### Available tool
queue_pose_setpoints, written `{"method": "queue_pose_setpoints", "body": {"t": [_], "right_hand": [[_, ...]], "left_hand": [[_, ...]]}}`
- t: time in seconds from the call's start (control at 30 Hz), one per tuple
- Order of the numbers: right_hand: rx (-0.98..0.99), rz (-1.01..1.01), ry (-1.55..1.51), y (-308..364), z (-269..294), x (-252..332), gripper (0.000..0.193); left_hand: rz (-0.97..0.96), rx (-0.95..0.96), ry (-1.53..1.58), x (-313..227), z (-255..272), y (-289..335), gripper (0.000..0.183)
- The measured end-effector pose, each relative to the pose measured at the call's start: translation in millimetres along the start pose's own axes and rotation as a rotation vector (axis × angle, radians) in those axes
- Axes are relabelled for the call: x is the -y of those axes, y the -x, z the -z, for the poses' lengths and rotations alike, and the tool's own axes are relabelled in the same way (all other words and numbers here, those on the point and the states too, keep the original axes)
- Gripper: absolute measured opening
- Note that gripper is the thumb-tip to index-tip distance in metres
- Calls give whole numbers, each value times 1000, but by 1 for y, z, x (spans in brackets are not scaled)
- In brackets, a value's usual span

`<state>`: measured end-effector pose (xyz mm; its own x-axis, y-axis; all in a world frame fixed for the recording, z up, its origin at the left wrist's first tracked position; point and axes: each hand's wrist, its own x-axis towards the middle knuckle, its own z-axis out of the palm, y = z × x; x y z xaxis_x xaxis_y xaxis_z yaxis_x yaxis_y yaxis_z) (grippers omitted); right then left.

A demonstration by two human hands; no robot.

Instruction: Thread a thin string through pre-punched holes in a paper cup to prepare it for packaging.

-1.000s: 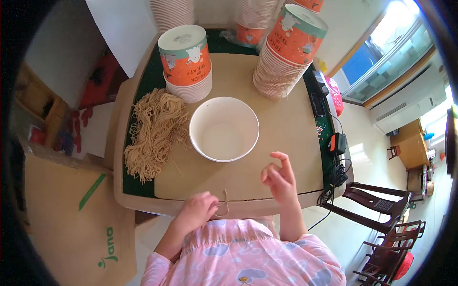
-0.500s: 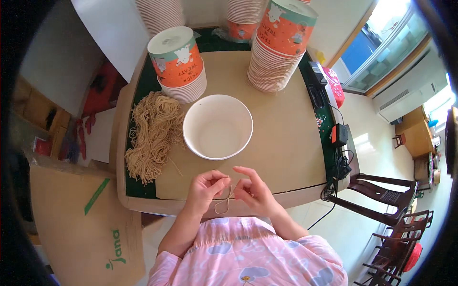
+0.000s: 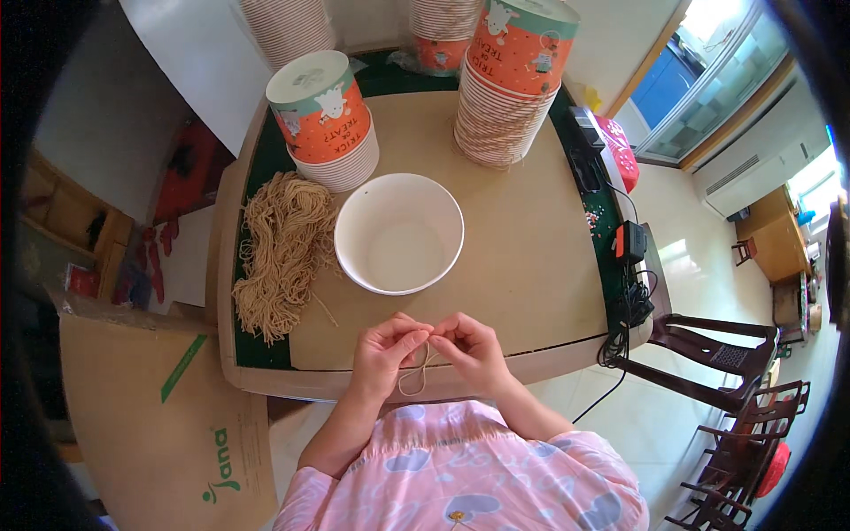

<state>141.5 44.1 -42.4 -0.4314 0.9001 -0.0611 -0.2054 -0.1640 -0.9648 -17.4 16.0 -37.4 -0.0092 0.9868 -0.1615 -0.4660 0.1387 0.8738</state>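
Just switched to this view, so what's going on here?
The left hand pinches a short string, part of which hangs down in a loop. The right hand meets the left there; whether it grips too is hard to tell. Beyond them, a white tub stands mouth up, with a bundle of string to its left and stacked tubs farther back.

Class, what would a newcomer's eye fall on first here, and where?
The open white tub stands out first, near the middle of the table, with a tan yarn heap on its left. A tall tub stack rises behind it, to the right. Over the near edge, left hand and right hand meet, a looped string hanging below them.
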Motion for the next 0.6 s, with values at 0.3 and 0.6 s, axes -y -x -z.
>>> {"method": "queue_pose_setpoints", "body": {"t": [0.3, 0.6], "right_hand": [[-43, 17, 61, 0, -4, 3, 5], [-107, 118, 155, -1, 2, 2, 5]], "left_hand": [[-183, -72, -192, 0, -5, -1, 20], [-247, -41, -677, -3, -7, -2, 23]]}}
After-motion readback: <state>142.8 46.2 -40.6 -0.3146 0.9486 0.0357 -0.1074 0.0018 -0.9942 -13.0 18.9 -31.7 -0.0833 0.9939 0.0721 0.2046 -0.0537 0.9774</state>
